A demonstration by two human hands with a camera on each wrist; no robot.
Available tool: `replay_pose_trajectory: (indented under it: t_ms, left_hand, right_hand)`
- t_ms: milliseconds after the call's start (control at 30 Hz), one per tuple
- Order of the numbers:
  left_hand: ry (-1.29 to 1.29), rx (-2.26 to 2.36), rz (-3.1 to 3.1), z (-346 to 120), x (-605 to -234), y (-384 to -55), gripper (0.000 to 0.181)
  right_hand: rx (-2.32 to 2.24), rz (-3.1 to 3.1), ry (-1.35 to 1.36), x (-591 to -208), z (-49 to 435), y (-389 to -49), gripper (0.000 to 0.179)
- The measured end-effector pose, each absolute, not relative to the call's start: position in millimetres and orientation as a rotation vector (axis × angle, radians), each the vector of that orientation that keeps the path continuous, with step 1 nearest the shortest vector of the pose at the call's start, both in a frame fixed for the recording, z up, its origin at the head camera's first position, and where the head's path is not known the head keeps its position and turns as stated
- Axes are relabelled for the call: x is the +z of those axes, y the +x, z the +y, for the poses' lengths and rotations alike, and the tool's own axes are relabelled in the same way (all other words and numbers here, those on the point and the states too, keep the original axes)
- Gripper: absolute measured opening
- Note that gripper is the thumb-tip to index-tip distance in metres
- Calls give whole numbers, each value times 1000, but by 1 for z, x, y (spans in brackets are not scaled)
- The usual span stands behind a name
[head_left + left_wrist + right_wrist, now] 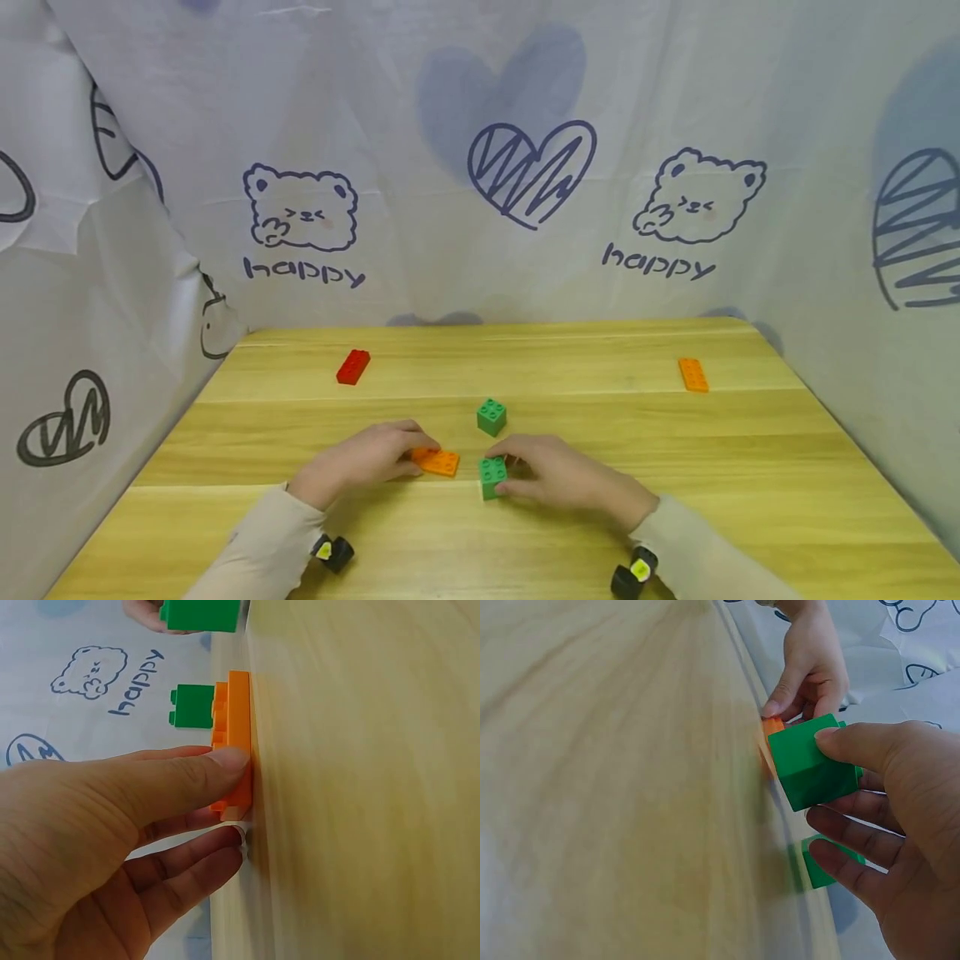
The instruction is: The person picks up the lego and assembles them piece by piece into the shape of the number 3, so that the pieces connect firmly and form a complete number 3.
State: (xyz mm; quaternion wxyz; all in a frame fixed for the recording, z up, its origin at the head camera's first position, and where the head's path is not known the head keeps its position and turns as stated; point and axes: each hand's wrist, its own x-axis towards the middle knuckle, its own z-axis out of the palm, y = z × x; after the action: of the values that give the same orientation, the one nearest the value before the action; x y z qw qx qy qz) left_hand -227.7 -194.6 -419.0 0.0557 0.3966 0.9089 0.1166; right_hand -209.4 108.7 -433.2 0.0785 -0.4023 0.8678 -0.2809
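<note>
My left hand (378,454) pinches the near end of a flat orange building brick (444,463) between thumb and fingers; the brick lies at the tabletop, studs up. To its right, my right hand (558,475) holds a green square brick (492,477) with thumb and fingers at its sides. In the right wrist view this green brick (814,761) looks raised off the wood, its studs facing away from the table. A second green brick (491,417) stands just beyond, touched by neither hand; the left wrist view shows that brick (195,706) behind the orange one.
Farther back on the wooden table (585,358) lies a red brick (353,367) at the left. Another flat orange brick (693,375) lies at the back right. White cloth (420,250) printed with bears and hearts hangs behind the table and along both sides.
</note>
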Motion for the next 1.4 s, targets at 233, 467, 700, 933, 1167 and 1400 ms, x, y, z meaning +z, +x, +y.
replay_pose_trajectory:
  t_ms: [233, 467, 700, 933, 1167, 1400]
  left_hand:
    - [1238, 336, 2742, -188, -422, -227, 35]
    - [1259, 347, 2732, -178, -421, -226, 36]
    - [1309, 341, 2723, -167, -420, -225, 36]
    - [1357, 315, 2708, -152, -421, -221, 37]
    - [1356, 287, 2722, -139, -422, -219, 38]
    - [1365, 300, 2715, -126, -426, -218, 40]
  right_hand:
    - [-885, 2607, -1162, -430, 114, -209, 44]
    - [-919, 2634, -1189, -426, 118, -209, 46]
    - [-958, 2683, -1184, -424, 124, -208, 44]
    - [-1016, 2730, -1179, -425, 130, -209, 44]
    - [-1089, 2770, -1218, -424, 135, -207, 42]
    - [-1114, 2794, -1207, -426, 141, -208, 42]
